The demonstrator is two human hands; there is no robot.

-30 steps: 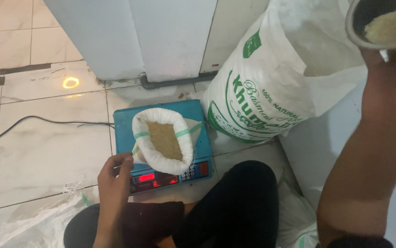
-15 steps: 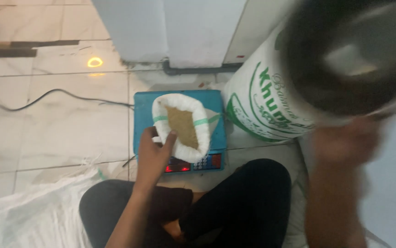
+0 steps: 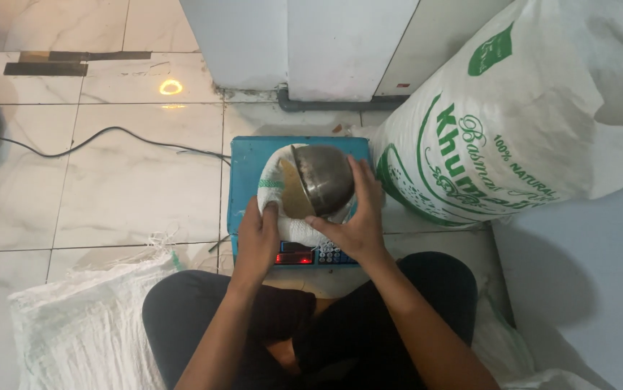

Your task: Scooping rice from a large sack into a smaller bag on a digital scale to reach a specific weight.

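Observation:
A small white sack (image 3: 277, 189) stands open on a blue weighing scale (image 3: 243, 173). My right hand (image 3: 355, 217) grips a round steel bowl (image 3: 323, 179), tipped on its side over the sack's mouth, and brown grain (image 3: 293, 195) slides out of it into the sack. My left hand (image 3: 257, 238) holds the sack's near edge at the left. The scale's red display (image 3: 293, 257) glows just below my hands.
A large white printed grain sack (image 3: 513, 123) leans at the right, close to the scale. A black cable (image 3: 109, 141) runs over the tiled floor at the left. An empty woven sack (image 3: 87, 318) lies by my left knee. A white cabinet (image 3: 304, 43) stands behind the scale.
My right hand has brought the steel bowl down from high at the right to the small sack and tipped it. My left hand has stayed at the sack's edge.

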